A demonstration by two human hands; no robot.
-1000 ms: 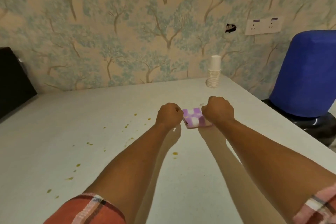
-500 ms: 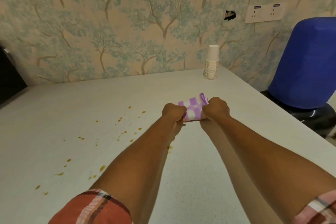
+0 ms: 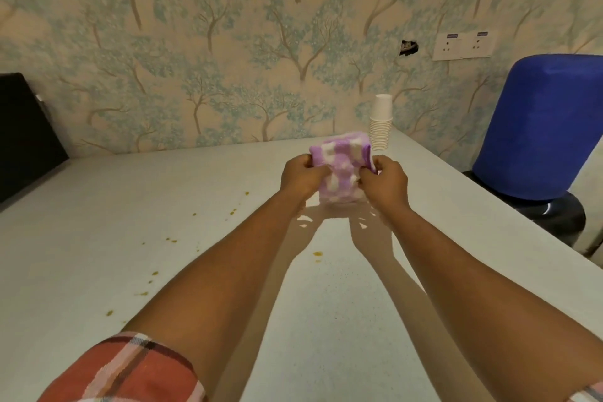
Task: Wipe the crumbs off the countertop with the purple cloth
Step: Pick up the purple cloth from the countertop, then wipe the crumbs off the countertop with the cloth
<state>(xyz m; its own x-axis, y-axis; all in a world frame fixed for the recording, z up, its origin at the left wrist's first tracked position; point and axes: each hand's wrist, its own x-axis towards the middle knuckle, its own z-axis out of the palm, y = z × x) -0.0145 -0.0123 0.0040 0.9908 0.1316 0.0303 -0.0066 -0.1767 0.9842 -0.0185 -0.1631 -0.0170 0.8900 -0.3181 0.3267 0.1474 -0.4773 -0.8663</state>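
A purple and white checked cloth [image 3: 339, 170] hangs bunched in the air above the white countertop [image 3: 98, 206]. My left hand [image 3: 301, 176] grips its left edge and my right hand [image 3: 385, 184] grips its right edge. Several small yellow-brown crumbs [image 3: 233, 211] are scattered over the countertop to the left of my arms, and one crumb [image 3: 317, 253] lies between my forearms. More crumbs [image 3: 109, 313] sit near the front left.
A stack of white paper cups [image 3: 381, 126] stands at the back right corner by the wallpapered wall. A blue water bottle [image 3: 541, 127] on a black dispenser is beyond the right edge. A black object [image 3: 23, 137] stands at the far left.
Both hands have lifted the cloth off the countertop and spread it between them; a second ago it lay folded flat under my fists.
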